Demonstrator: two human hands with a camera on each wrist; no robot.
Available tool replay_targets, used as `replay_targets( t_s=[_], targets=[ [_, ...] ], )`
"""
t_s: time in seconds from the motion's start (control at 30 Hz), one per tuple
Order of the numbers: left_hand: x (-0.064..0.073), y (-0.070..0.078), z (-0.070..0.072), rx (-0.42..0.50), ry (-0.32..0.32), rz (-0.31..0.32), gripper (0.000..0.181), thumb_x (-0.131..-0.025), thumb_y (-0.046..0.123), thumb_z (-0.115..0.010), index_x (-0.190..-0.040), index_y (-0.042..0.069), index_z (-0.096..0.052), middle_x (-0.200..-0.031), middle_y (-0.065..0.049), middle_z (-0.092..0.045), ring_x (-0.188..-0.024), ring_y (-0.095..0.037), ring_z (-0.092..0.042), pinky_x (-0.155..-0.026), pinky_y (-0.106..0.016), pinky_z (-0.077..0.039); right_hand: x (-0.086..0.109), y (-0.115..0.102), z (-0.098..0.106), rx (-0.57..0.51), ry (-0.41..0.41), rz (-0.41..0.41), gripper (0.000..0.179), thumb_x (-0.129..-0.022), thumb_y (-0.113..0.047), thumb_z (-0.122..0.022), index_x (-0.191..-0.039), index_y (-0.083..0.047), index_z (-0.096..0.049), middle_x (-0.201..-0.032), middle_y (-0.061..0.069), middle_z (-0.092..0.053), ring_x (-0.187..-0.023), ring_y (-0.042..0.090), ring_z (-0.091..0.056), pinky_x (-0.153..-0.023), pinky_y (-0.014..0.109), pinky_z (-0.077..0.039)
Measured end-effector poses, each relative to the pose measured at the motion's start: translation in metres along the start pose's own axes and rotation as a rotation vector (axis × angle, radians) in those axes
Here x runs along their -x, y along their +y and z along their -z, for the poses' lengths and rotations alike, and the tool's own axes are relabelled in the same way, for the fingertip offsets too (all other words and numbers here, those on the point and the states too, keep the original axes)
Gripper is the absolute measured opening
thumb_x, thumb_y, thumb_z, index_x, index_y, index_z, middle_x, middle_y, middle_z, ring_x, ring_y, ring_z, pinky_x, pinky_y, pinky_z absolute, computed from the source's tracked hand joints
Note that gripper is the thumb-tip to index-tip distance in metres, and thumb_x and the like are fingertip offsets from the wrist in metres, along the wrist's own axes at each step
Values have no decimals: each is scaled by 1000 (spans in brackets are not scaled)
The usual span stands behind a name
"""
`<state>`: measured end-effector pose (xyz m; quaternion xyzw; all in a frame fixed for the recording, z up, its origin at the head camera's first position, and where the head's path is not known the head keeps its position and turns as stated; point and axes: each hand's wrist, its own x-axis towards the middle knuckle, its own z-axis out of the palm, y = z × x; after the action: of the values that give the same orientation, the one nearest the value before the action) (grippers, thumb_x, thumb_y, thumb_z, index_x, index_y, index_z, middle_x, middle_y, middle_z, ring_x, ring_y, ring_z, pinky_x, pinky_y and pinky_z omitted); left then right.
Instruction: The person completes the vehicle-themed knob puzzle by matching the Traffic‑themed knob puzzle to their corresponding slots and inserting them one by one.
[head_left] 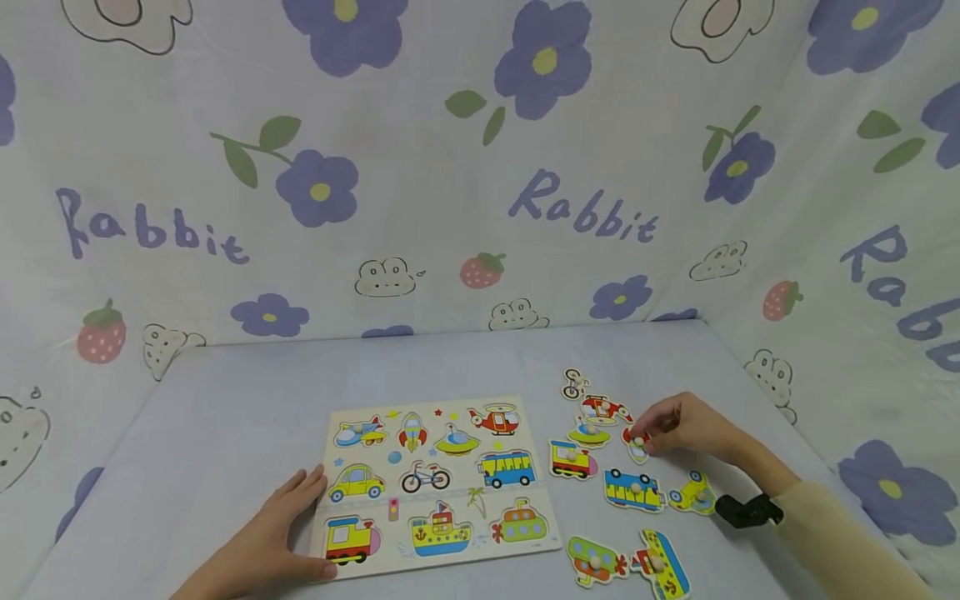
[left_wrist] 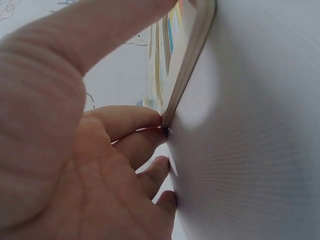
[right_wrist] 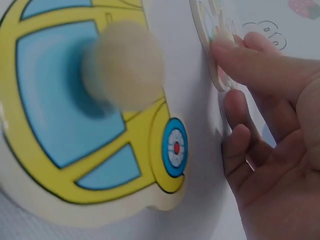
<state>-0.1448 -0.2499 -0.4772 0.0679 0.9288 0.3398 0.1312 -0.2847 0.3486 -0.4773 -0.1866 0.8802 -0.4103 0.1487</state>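
A wooden puzzle board printed with vehicles lies flat on the table. Spread along its left edge is my left hand, the thumb on the lower left corner and the fingertips right at the side edge, as the left wrist view also shows. To the right of the board, my right hand pinches the small knob of a rocket puzzle piece between thumb and fingers. The rocket piece appears tilted in the right wrist view, partly covered by the fingertips. A yellow car piece with a round knob fills the foreground there.
Loose knobbed pieces lie right of the board: bicycle, helicopter, flying saucer, train, bus, submarine and ship. An airplane piece sits in the board's upper left. Patterned cloth hangs behind.
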Motion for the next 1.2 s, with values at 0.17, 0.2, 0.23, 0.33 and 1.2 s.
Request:
replay_targets(
  t_s=[0.17, 0.2, 0.23, 0.33, 1.2],
  targets=[
    [0, 1, 0, -3, 3, -4, 123, -52, 53, -93, -150, 1, -38, -159, -14, -25, -146, -39, -8, -108, -66, -18, 2, -1, -2, 3, 29, -10, 19, -79, -15, -84, -96, -16, -78, -92, 4, -71, -83, 27, -54, -69, 29, -45],
    [0, 1, 0, 0, 2, -5, 123, -53, 53, -93, -150, 1, -38, -159, -14, -25, -146, -39, -8, -108, -66, -18, 2, -2, -2, 2, 33, -13, 18, -79, -15, -84, -96, -15, -78, -92, 5, -71, -83, 27, -54, -68, 28, -45],
    [0, 1, 0, 0, 3, -5, 123, -53, 53, -93, -150, 2, -38, -159, -14, -25, -146, -39, -8, -108, -66, -18, 3, -2, -2, 1, 36, -15, 18, -79, -15, -84, -95, -15, -78, -92, 5, -71, -82, 27, -54, -68, 28, -45],
    [0, 0, -1, -3, 4, -4, 124, -53, 54, -92, -151, 2, -37, -159, -14, -24, -146, -39, -8, -108, -66, -17, 2, -1, -2, -9, 39, -16, 18, -78, -16, -85, -95, -15, -78, -91, 6, -70, -80, 26, -55, -67, 27, -45],
    [-2, -2, -2, 13, -12, 26, 126, -52, 53, -93, -152, 4, -35, -160, -13, -23, -146, -38, -8, -107, -66, -20, 5, 1, -2, 4, 61, -27, 24, -76, -22, -86, -95, -11, -74, -91, 7, -68, -80, 27, -55, -68, 30, -45]
  ],
)
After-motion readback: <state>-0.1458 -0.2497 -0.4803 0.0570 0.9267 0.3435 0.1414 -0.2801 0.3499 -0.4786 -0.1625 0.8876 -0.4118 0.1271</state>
